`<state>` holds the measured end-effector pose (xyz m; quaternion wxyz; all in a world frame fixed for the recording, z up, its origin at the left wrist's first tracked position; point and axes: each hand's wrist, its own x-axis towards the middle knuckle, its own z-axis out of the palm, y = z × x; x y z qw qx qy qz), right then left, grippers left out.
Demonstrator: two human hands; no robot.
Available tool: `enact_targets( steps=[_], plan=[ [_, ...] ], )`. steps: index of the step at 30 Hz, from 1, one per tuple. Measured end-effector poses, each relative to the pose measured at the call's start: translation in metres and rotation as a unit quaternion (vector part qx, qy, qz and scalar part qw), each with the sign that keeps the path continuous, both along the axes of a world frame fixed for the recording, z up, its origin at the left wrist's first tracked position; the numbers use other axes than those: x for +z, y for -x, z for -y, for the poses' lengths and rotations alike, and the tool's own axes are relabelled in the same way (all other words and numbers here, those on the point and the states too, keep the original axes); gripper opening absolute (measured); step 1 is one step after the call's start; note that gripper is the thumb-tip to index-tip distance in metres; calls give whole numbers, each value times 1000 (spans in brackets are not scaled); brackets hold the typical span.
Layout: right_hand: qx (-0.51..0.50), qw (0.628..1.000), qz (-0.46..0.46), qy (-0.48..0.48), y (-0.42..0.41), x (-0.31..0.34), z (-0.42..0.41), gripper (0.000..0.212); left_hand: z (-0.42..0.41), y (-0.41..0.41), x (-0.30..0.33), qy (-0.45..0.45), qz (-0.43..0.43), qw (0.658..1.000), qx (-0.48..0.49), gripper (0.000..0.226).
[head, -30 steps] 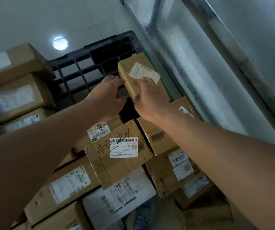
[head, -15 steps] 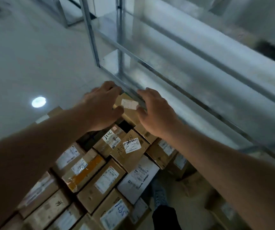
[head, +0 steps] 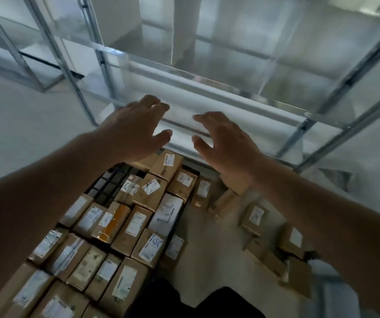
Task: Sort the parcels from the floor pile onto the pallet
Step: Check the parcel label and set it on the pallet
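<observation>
Both my hands hover empty above the stack, fingers spread and relaxed: my left hand (head: 136, 129) and my right hand (head: 223, 138). Below them, several labelled cardboard parcels lie in tight rows on the black pallet (head: 106, 184), which shows only through a gap at the far left. The small brown parcel (head: 168, 164) lies at the far end of the rows, just under my hands and apart from them. A white-wrapped parcel (head: 167, 213) lies among the brown ones. Loose parcels of the floor pile (head: 255, 214) lie scattered to the right.
A metal shelving rack (head: 207, 92) with grey shelves stands right behind the pallet, its lowest rail close to my fingertips. Its uprights (head: 303, 138) come down at the right. Pale floor (head: 12, 134) lies to the left. My dark trousers (head: 198, 301) show at the bottom.
Both hands have let go of the small brown parcel, which now rests at the far end of the stack. They lifted away and opened, and my view rose and pulled back.
</observation>
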<state>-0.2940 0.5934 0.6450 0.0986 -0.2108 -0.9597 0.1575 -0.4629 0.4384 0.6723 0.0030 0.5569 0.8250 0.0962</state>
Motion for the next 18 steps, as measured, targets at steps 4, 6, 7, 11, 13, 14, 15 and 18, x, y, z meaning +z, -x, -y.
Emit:
enact_targets(
  steps=[4, 6, 7, 11, 13, 14, 15, 18],
  plan=[
    [-46, 999, 1, -19, -89, 25, -9, 63, -25, -80, 24, -4, -41, 997, -59, 67],
    [-82, 996, -3, -20, -140, 33, -14, 64, -40, -124, 32, -6, -56, 995, -87, 68],
    [-101, 995, 2, -22, -166, 37, -16, 65, -47, -147, 36, -4, -63, 993, -97, 68],
    [-160, 986, 41, -16, -276, 49, -24, 68, -69, -244, 49, 7, -72, 986, -151, 77],
    [-184, 982, 43, -9, -324, 53, -23, 68, -77, -286, 53, 18, -74, 981, -179, 79],
    [-195, 980, 43, -6, -345, 55, -22, 67, -82, -304, 54, 23, -78, 978, -191, 79],
    [-204, 978, 42, -1, -364, 56, -22, 66, -87, -320, 54, 27, -80, 976, -200, 79],
    [-234, 971, 49, 13, -408, 55, -26, 66, -107, -356, 53, 26, -75, 971, -226, 75]
  ],
)
